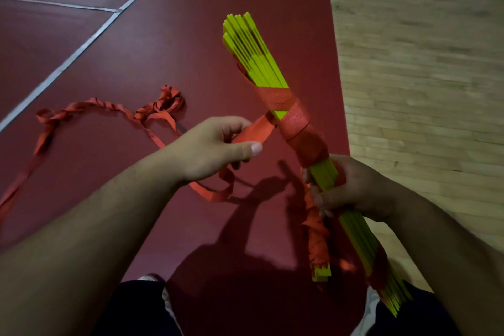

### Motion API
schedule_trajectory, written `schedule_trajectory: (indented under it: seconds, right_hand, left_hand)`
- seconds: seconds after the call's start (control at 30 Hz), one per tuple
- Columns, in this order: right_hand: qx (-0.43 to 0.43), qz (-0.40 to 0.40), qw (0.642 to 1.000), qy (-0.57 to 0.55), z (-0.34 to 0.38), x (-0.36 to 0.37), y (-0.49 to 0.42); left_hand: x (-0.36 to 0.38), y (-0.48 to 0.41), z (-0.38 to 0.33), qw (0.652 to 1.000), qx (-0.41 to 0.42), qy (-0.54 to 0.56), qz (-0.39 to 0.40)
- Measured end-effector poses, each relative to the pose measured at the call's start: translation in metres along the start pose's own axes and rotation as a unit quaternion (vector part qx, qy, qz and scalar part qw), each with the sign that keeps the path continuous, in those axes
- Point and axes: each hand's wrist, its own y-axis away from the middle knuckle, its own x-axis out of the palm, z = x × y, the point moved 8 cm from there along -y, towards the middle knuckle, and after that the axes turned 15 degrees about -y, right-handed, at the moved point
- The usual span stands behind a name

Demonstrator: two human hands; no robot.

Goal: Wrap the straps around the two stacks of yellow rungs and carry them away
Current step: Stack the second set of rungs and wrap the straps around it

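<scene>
**Maroon floor [191, 35], red strap [293, 117] on the yellow rungs [253, 52]**

Maroon sports flooring fills most of your view, with white court lines [81, 43] crossing at the upper left. Far left, the strap's loose tail [109, 109] lies twisted and curled on that floor, looping back towards you and passing under your left wrist.

Your left hand [215, 144] is next: thumb on top, fingers curled beneath, pinching a flat run of the strap. That run stretches straight from your fingers to the bundle, just to the right.

At centre, the stack of yellow rungs is off the floor, tilted, its far ends fanned slightly apart at the top. Several overlapping turns of strap bind its middle, with a sliver of yellow showing between two of them.

Just below those turns, your right hand [357, 188] has its fingers closed round the rungs, gripping them firmly. Under that hand, bunched strap hangs down to a shorter yellow end [323, 274], while the long rungs run on towards your right leg.

Along the right side lies pale wooden flooring [422, 76]. Your shadow [259, 226] falls on the maroon below your hands, and dark shorts [136, 314] show at the bottom edge.
</scene>
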Motion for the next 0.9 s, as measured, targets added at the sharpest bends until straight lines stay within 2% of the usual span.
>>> schedule_trajectory:
  seconds: [0.23,0.37,0.47,0.73,0.83,0.9]
  right_hand:
    - [0.013,0.005,1.000,0.009,-0.003,0.005,0.002]
    - [-0.009,-0.005,1.000,0.011,0.003,0.002,0.001]
    - [-0.027,-0.016,0.999,0.012,0.007,0.000,0.000]
    - [-0.029,-0.051,0.998,0.028,0.008,-0.011,-0.001]
    - [-0.038,-0.065,0.996,0.038,0.012,-0.015,0.000]
    - [-0.045,-0.071,0.995,0.050,0.016,-0.015,0.001]
  left_hand:
    - [0.012,0.001,0.010,0.998,-0.038,-0.024,0.034]
    - [0.014,0.001,0.020,0.995,-0.082,-0.028,0.044]
    - [0.019,0.002,0.022,0.992,-0.079,-0.071,0.070]
    - [0.035,0.006,0.015,0.992,-0.047,-0.031,0.117]
    - [0.035,0.005,0.017,0.989,-0.035,-0.088,0.110]
    - [0.029,0.003,0.020,0.991,-0.047,-0.097,0.078]
